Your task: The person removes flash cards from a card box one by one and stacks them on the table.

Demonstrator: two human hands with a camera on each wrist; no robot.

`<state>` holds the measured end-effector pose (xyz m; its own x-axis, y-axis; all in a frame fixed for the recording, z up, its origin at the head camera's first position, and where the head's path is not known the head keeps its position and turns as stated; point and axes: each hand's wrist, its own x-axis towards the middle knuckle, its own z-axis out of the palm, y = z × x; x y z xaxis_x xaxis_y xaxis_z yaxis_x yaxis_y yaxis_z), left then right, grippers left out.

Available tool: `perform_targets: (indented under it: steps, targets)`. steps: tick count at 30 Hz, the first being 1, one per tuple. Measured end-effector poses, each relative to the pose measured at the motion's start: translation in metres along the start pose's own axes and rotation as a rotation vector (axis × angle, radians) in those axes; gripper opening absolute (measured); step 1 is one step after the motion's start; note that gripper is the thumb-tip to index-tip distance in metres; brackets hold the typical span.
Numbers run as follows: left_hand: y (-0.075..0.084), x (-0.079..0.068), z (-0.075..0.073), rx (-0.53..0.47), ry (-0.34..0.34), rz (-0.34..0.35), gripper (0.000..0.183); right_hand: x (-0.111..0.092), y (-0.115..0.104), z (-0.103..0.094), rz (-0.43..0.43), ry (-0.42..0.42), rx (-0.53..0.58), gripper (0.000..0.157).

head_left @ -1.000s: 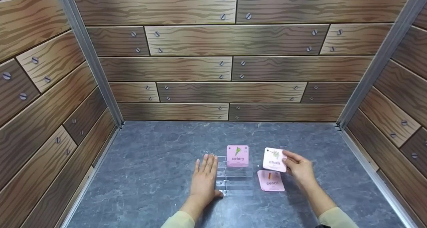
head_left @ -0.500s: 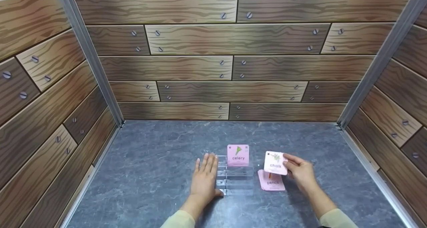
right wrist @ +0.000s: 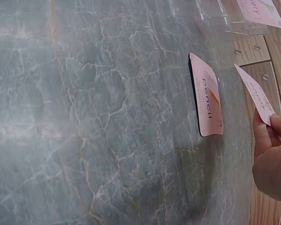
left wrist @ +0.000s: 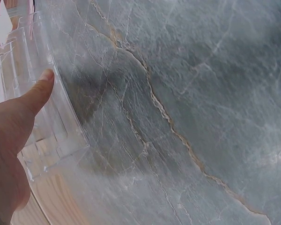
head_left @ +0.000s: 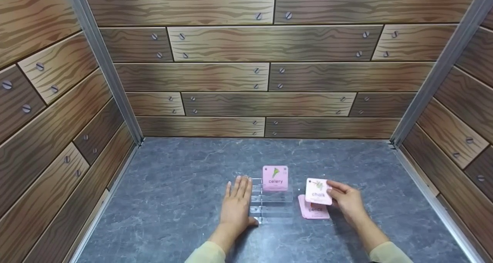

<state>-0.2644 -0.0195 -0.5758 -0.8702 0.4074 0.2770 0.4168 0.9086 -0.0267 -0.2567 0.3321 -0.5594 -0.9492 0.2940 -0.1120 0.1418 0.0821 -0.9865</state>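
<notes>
My right hand (head_left: 348, 203) pinches the right edge of a flash card marked "chalk" (head_left: 318, 191). It is raised above a small stack of pink cards, the top "pencil" card (head_left: 314, 213) partly covered by it in the head view. In the right wrist view the chalk card (right wrist: 255, 96) is clear of the pencil stack (right wrist: 207, 98). My left hand (head_left: 235, 209) lies with straight fingers along the left side of a clear stepped card holder (head_left: 275, 209); its thumb (left wrist: 40, 89) crosses the holder's near corner. A pink "celery" card (head_left: 275, 178) stands upright in the holder's back row.
The grey marbled tabletop (head_left: 185, 186) spreads around the holder and cards. Wood-plank patterned panels (head_left: 223, 78) stand at the back and both sides, with metal corner posts (head_left: 104, 62) between them.
My right hand has lowered the chalk card slightly toward me, so it covers more of the pencil card. The left hand stays beside the holder.
</notes>
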Motion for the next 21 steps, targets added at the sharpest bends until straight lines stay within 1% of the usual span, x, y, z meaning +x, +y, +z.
perform_targets:
  steps: [5, 16, 21]
  targets:
    - [0.000, 0.000, 0.001, -0.002, 0.007, 0.006, 0.140, 0.001, 0.004, -0.001, 0.003, -0.009, -0.041, 0.044]
    - [-0.002, 0.001, 0.002, 0.007, 0.033, 0.017, 0.140, 0.000, 0.011, -0.003, 0.025, -0.031, -0.025, 0.044]
    - [-0.002, 0.000, 0.003, 0.005, 0.038, 0.019, 0.140, 0.000, 0.015, -0.002, 0.045, -0.037, -0.052, 0.044]
